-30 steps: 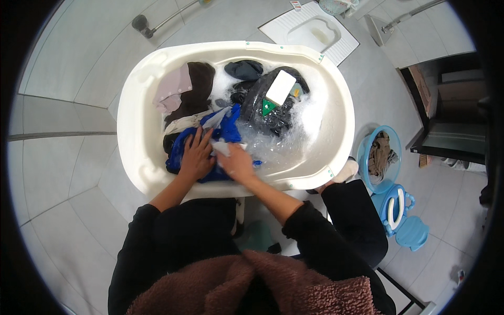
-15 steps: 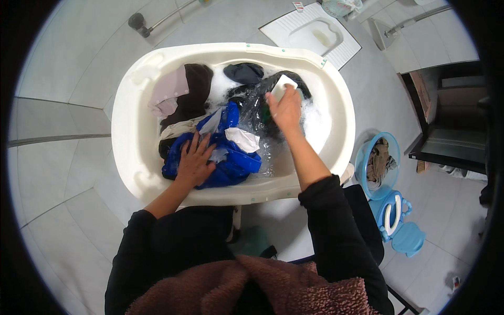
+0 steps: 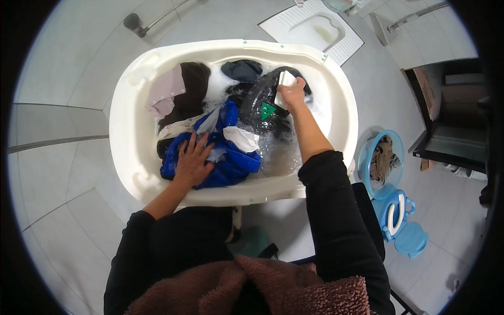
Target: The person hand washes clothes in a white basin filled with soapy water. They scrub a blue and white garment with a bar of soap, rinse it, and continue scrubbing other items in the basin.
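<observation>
A white tub [image 3: 126, 110] holds wet clothes in sudsy water. My left hand [image 3: 193, 161] lies with fingers spread on a wet blue garment [image 3: 231, 170] at the tub's near left. In my right hand [image 3: 293, 94] is a white oblong block [image 3: 285, 86], its exact kind unclear. It is over a dark wet garment [image 3: 257, 105] with a green triangular patch [image 3: 268, 111]. A white cloth piece [image 3: 241, 138] lies beside the blue garment. Farther left are a brown garment [image 3: 194, 89] and a pale pink buttoned one [image 3: 167, 89]. A dark navy cloth [image 3: 241, 70] rests by the far wall.
Right of the tub, a clear blue basin [image 3: 363, 170] contains brownish cloth [image 3: 382, 163]. Below it sits a blue child's potty [image 3: 395, 212] with a white seat. A squat toilet [image 3: 315, 26] is beyond the tub, and a dark-framed doorway [image 3: 417, 147] stands at far right.
My right hand has shifted slightly right with the white block, which has turned more upright. The green patch has come into fuller view. My left hand stays on the blue garment.
</observation>
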Motion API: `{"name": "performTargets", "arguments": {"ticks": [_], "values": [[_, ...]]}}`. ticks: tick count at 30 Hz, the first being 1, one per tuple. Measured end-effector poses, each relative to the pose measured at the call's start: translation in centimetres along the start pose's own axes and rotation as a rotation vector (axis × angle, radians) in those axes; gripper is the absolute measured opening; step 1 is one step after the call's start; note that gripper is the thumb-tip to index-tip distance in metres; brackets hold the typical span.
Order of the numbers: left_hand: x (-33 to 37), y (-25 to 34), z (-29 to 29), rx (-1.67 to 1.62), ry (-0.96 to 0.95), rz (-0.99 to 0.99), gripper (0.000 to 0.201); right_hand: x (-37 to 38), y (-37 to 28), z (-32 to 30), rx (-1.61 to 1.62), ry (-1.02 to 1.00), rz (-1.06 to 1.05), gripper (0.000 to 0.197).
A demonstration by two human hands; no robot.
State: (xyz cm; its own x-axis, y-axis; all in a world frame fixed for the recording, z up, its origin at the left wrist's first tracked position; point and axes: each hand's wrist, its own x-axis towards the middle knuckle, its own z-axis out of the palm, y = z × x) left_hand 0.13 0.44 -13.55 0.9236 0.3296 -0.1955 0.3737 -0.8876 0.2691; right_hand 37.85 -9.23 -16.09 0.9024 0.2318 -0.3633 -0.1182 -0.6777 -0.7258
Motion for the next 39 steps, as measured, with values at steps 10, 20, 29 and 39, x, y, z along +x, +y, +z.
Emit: {"name": "performTargets", "arguments": {"ticks": [10, 20, 29, 39], "values": [[-0.1, 1.4, 0.0, 0.158, -0.073, -0.027, 0.061, -5.5, -0.9, -23.1, 0.18, -0.393, -0.061, 0.042], [0.7, 0.9, -0.4, 0.297, -0.21, 0.035, 0.057, -20.5, 25.0, -39.7, 0.125, -0.032, 0.239, 0.034], [1.5, 0.2, -2.9, 0.267, -0.466, 0.058, 0.07, -31.4, 45.8, -32.6, -0.624, -0.001, 0.485, 0.07], [1.5, 2.5, -2.7, 0.269, -0.391, -0.081, 0.07, -28.6, 49.4, -29.2, -0.616, 0.138, 0.229, 0.06]]}}
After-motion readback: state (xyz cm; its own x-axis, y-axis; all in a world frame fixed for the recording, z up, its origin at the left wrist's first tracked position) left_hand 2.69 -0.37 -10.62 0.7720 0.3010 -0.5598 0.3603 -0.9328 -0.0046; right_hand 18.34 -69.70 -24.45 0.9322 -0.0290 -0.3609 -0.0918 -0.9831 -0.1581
